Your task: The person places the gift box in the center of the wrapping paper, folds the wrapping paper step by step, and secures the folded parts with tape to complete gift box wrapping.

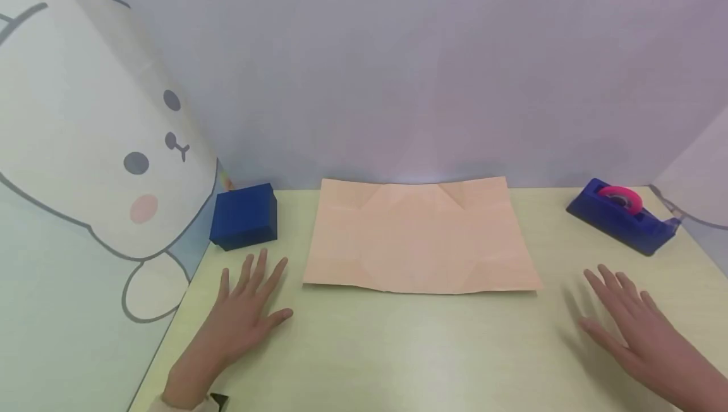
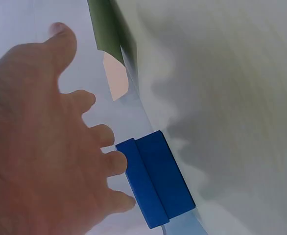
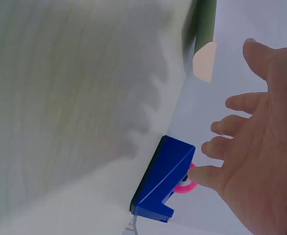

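My left hand (image 1: pixel 239 323) is spread with straight fingers over the left side of the table, holding nothing. Just beyond its fingertips stands a dark blue box (image 1: pixel 244 216), whose lid edge shows in the left wrist view. Between the hands lies a creased sheet of peach paper (image 1: pixel 421 235); the wrist views show a green underside (image 2: pixel 104 27), and its edges lift slightly. On the right, my right hand (image 1: pixel 643 330) hovers with extended fingers and holds nothing. Past it sits a blue tape dispenser (image 1: pixel 620 219) with a pink-cored roll (image 1: pixel 622 198).
The pale wood-grain table (image 1: pixel 398 349) ends at a lilac backdrop (image 1: pixel 398 71) behind the paper. At the left rises a panel with a cartoon animal (image 1: pixel 85 115), and another pale panel (image 1: pixel 702 165) borders the right side.
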`<state>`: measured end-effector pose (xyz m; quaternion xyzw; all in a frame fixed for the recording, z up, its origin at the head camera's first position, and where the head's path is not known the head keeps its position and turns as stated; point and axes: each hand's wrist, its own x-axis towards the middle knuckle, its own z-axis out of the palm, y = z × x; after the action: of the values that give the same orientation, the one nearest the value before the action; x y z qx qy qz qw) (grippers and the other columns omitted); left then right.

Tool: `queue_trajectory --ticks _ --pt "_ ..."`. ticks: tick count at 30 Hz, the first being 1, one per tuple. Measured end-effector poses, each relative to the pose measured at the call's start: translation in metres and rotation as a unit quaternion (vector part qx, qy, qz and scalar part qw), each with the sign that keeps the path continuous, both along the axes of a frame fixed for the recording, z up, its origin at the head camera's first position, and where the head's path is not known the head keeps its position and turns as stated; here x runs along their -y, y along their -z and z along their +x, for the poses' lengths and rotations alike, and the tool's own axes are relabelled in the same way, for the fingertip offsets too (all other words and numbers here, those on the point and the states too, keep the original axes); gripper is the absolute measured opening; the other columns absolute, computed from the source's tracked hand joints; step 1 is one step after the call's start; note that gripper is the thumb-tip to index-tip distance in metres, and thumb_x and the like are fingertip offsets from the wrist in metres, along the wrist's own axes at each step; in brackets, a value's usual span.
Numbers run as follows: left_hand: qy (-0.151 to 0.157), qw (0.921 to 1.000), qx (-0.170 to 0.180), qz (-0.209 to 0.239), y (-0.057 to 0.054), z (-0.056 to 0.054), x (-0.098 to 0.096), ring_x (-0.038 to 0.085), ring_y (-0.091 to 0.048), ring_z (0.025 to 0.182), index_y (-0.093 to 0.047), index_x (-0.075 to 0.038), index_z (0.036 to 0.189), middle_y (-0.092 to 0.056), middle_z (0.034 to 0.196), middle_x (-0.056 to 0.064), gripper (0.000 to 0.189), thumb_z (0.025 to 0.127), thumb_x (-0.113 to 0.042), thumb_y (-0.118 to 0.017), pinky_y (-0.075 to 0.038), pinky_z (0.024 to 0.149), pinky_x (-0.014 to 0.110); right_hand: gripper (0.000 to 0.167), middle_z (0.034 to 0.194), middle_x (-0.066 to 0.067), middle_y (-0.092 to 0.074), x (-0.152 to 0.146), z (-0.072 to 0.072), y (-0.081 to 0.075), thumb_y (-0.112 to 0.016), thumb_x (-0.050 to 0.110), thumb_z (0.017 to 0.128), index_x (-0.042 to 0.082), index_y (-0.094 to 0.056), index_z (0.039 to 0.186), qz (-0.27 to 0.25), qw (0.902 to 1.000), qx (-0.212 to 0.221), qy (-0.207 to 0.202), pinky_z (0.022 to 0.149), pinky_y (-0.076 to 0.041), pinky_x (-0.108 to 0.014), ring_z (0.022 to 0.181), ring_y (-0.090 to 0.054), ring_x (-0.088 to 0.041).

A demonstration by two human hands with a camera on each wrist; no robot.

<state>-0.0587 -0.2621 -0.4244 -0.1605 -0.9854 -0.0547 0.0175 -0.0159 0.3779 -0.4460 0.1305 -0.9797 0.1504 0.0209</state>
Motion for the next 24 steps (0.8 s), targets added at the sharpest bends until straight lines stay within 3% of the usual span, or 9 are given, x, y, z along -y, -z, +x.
queue_trajectory --ticks 6,9,11,13,16,19,22,24 --pt "0.027 0.9975 -0.065 -0.003 -0.010 -0.015 -0.012 0.036 -0.061 0.135 -0.037 -0.026 0.163 -0.055 0.156 0.014 0.074 0.100 -0.052 -0.064 -0.037 0.116 0.066 0.085 0.174 -0.026 -0.006 0.017 -0.017 -0.016 -0.065 0.027 0.104 0.013 -0.013 0.169 -0.012 0.9993 -0.025 -0.024 0.125 0.022 -0.025 0.163 0.016 -0.027" --pt "0.046 0.9938 -0.101 0.008 -0.011 -0.028 -0.020 0.036 -0.063 0.130 -0.043 -0.023 0.160 -0.064 0.147 0.012 0.072 0.097 -0.047 -0.069 -0.043 0.110 0.063 0.085 0.175 -0.022 -0.008 0.028 -0.028 -0.022 -0.066 0.028 0.103 0.016 -0.014 0.169 -0.024 0.9985 -0.026 -0.042 0.124 0.020 -0.020 0.164 0.013 -0.025" --pt "0.060 0.9924 -0.106 0.014 -0.011 -0.037 -0.027 0.038 -0.058 0.135 -0.045 -0.024 0.159 -0.063 0.147 0.012 0.069 0.098 -0.046 -0.068 -0.044 0.109 0.064 0.085 0.175 -0.020 -0.008 0.037 -0.035 -0.025 -0.065 0.028 0.104 0.019 -0.012 0.169 -0.038 0.9980 -0.012 -0.049 0.127 0.017 -0.026 0.164 0.011 -0.027" --pt "0.075 0.9926 -0.094 0.017 -0.008 -0.045 -0.034 0.041 -0.051 0.142 -0.044 -0.026 0.160 -0.058 0.152 0.013 0.066 0.100 -0.047 -0.065 -0.043 0.110 0.065 0.082 0.176 -0.019 -0.008 0.045 -0.042 -0.027 -0.062 0.030 0.106 0.021 -0.010 0.169 -0.060 0.9969 0.015 -0.048 0.131 0.011 -0.043 0.165 0.008 -0.032" --pt "0.099 0.9932 -0.059 0.018 -0.003 -0.054 -0.044 0.042 -0.044 0.148 -0.043 -0.032 0.160 -0.050 0.160 0.012 0.060 0.104 -0.049 -0.059 -0.042 0.111 0.067 0.075 0.175 -0.019 -0.014 0.057 -0.049 -0.029 -0.056 0.034 0.108 0.024 -0.013 0.169 -0.081 0.9940 0.059 -0.043 0.130 0.000 -0.058 0.163 -0.004 -0.041" --pt "0.120 0.9922 -0.022 0.026 0.002 -0.058 -0.050 0.041 -0.042 0.150 -0.048 -0.033 0.157 -0.046 0.164 0.011 0.054 0.105 -0.047 -0.057 -0.043 0.111 0.065 0.065 0.173 -0.018 -0.024 0.066 -0.053 -0.028 -0.050 0.039 0.110 0.025 -0.022 0.168 -0.072 0.9920 0.092 -0.047 0.131 -0.001 -0.028 0.159 -0.020 -0.048" --pt "0.134 0.9902 0.015 0.038 0.006 -0.056 -0.053 0.040 -0.044 0.150 -0.054 -0.030 0.153 -0.045 0.164 0.011 0.049 0.105 -0.042 -0.059 -0.043 0.111 0.064 0.058 0.169 -0.014 -0.034 0.072 -0.055 -0.023 -0.046 0.042 0.111 0.025 -0.033 0.165 -0.054 0.9906 0.110 -0.061 0.108 0.005 0.002 0.154 -0.032 -0.048" --pt "0.137 0.9890 0.039 0.038 0.006 -0.054 -0.054 0.039 -0.045 0.149 -0.056 -0.027 0.151 -0.046 0.164 0.011 0.047 0.106 -0.040 -0.058 -0.043 0.112 0.064 0.055 0.167 -0.012 -0.040 0.075 -0.056 -0.021 -0.047 0.042 0.111 0.023 -0.040 0.162 -0.035 0.9905 0.113 -0.069 0.119 -0.008 -0.005 0.151 -0.038 -0.047"
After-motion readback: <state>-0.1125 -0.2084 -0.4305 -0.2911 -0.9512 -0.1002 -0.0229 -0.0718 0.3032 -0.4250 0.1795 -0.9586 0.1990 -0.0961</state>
